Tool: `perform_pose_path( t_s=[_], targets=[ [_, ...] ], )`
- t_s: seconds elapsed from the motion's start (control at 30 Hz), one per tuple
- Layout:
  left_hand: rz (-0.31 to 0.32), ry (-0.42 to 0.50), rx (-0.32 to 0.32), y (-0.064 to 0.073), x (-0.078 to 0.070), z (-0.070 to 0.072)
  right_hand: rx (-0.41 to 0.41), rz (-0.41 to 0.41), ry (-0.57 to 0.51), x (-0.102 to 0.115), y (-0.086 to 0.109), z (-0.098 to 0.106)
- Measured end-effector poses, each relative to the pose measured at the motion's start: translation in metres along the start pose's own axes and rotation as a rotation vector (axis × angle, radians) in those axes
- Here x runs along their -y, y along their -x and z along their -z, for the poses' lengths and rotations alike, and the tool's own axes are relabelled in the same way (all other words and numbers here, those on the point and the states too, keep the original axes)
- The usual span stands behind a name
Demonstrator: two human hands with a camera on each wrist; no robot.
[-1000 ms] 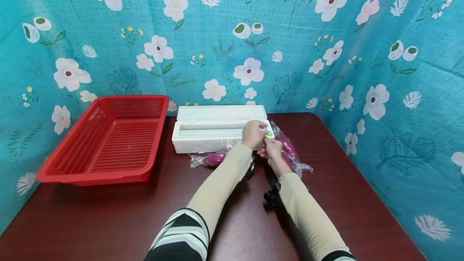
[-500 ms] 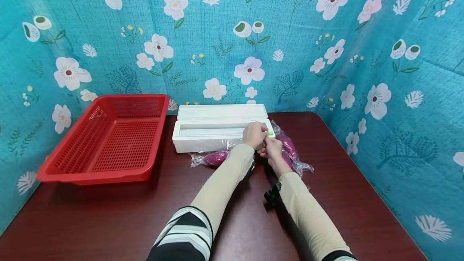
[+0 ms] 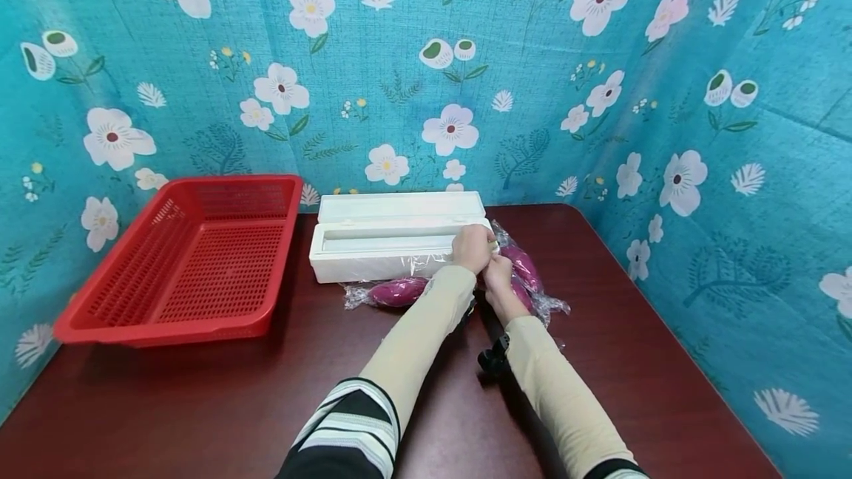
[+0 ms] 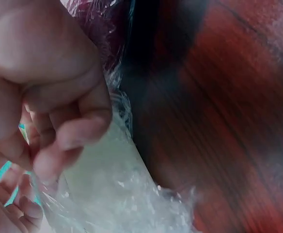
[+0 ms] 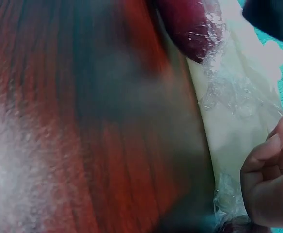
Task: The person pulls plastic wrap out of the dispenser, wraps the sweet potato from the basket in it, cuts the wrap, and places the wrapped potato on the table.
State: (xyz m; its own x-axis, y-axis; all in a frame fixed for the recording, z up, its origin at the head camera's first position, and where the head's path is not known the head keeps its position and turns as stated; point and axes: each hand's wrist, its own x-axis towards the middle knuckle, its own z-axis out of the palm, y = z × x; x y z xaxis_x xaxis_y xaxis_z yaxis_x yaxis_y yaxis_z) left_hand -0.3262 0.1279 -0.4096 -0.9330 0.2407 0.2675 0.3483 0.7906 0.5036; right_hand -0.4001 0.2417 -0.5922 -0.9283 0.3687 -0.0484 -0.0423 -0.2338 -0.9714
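A long white cling film dispenser [image 3: 362,267] lies with its lid [image 3: 399,205] raised and a roll inside. Clear cling film [image 4: 124,206] hangs wrinkled over its front face. At the dispenser's right end, my left hand [image 3: 471,248] has its fingers curled and pinches the film. Just beside it and lower, my right hand [image 3: 498,276] pinches film at the front corner; its fingertips are partly hidden in the head view. One purple oblong item [image 3: 398,292] wrapped in film lies before the dispenser. More wrapped purple items [image 3: 522,266] lie by its right end.
A large red perforated plastic basket [image 3: 226,257] stands on the left of the dark reddish-brown table [image 3: 266,405]. Behind the table hangs a blue floral curtain [image 3: 373,109], which also runs along the right side.
My left hand has shifted slightly right along the dispenser, closer to my right hand, and now covers most of the green piece at its end. The head view has turned a little.
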Motion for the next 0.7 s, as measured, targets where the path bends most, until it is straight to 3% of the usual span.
perform_pose_path(
  t_s=[0.07, 0.13, 0.27, 0.4, 0.57, 0.7],
  targets=[
    [0.012, 0.016, 0.003, 0.0, 0.003, 0.002, -0.016, -0.076, 0.032, 0.007, 0.005, -0.004],
    [0.011, 0.056, 0.01, 0.0, 0.006, 0.004, 0.022, -0.037, -0.027, 0.017, 0.018, -0.008],
    [0.011, 0.14, 0.018, 0.0, 0.014, 0.005, 0.002, -0.115, -0.006, 0.078, 0.078, -0.031],
    [0.02, 0.196, 0.007, -0.002, 0.02, 0.002, 0.004, -0.232, 0.041, 0.126, 0.121, -0.043],
    [0.054, 0.23, 0.014, -0.002, 0.025, 0.001, 0.056, -0.288, 0.006, 0.152, 0.142, -0.047],
    [0.065, 0.19, 0.012, -0.002, 0.026, 0.003, 0.054, -0.308, -0.029, 0.152, 0.14, -0.048]
  ],
)
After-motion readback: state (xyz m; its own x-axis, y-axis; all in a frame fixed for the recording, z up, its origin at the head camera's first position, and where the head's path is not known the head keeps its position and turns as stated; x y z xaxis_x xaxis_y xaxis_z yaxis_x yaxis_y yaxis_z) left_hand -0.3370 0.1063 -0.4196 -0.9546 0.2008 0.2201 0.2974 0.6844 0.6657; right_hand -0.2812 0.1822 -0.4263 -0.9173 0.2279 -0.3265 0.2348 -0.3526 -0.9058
